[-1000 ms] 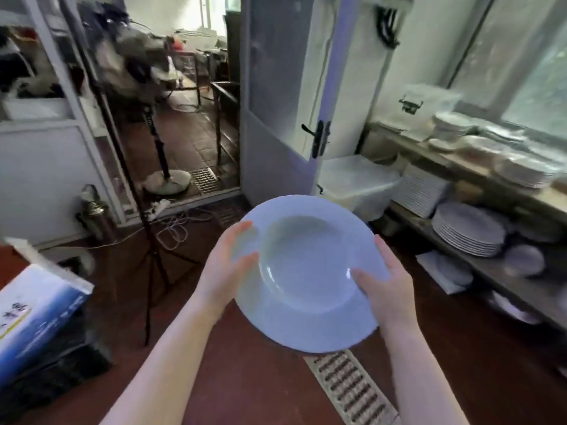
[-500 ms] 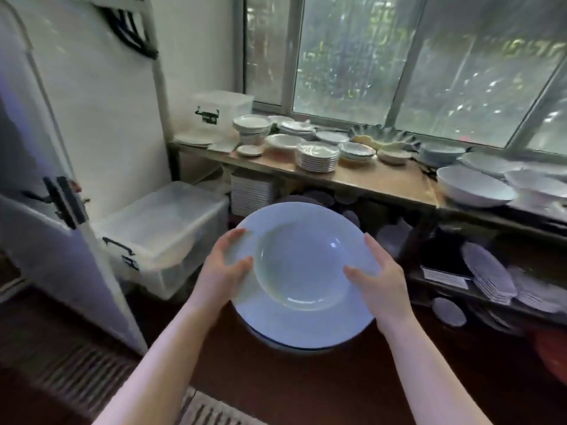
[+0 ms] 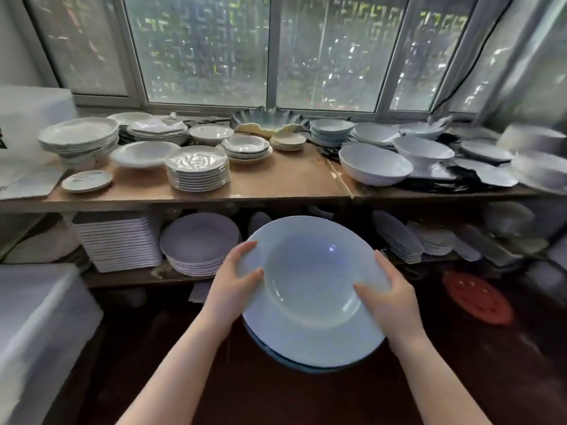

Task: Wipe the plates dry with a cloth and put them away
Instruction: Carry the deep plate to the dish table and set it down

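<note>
From the head view, we are holding the wide-rimmed plate (image 3: 310, 289) in front of the lower shelf (image 3: 138, 276), our left hand (image 3: 233, 286) and right hand (image 3: 389, 302) gripping opposite rims, thumbs on top.

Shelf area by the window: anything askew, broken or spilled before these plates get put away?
Nothing is plainly broken or spilled. The large white bowl on the upper shelf sits tilted rather than flat. A red perforated disc lies on the floor. Both hands, left hand and right hand, grip the plates level.
</note>
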### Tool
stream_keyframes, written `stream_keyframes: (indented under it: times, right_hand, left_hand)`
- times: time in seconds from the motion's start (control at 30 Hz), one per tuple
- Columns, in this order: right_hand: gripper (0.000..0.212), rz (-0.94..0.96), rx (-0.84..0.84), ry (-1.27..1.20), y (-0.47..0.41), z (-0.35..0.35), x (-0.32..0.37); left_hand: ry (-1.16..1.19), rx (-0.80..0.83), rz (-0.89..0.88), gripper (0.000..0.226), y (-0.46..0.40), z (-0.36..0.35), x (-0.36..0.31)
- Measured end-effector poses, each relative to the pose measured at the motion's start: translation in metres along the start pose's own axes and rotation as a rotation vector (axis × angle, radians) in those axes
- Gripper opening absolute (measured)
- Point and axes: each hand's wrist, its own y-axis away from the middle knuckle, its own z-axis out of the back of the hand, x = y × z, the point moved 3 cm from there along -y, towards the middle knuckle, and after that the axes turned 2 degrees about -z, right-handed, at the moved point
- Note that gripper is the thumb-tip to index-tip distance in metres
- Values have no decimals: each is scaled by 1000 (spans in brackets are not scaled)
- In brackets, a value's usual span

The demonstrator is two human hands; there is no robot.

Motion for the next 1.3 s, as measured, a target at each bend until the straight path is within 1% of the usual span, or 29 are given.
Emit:
stream_keyframes:
  times: [0.07,0.23,0.4,0.5,0.6,0.7,0.8,0.93,1.03,1.17,1.3]
  right_hand:
    - [75,-16,-25,8,-49,-7,-13]
    - [74,-30,1,39,-184,-38,-37]
    - [74,-29,58,50,-312,-80,-38]
    - [72,-53,82,54,-378,-109,-45]
    - [75,-82,72,62,-446,-137,-53]
    - [78,-135,29,41,-503,-161,-64]
    - [78,-146,-2,66,-561,-179,-72]
    - [79,-201,-19,105,-627,-195,-94]
    - [78,-250,6,92,-679,-207,-110]
    - [76,-264,43,106,-755,-224,-126]
    - [74,-284,82,138,-807,-235,-147]
  left_hand:
    - [-16,23,1,49,-56,-17,15]
    - [-38,-10,53,49,-186,-48,41]
    - [-28,-51,75,51,-309,-59,47]
    - [-8,-46,108,55,-379,-61,55]
    - [-11,-21,102,58,-460,-63,67]
    - [-15,46,115,50,-538,-68,86]
    - [-35,95,134,47,-611,-79,100]
    - [-40,115,156,55,-683,-96,117]
    - [-39,121,187,61,-729,-112,135]
    - [-29,66,228,54,-785,-134,159]
    - [-56,46,301,60,-828,-148,177]
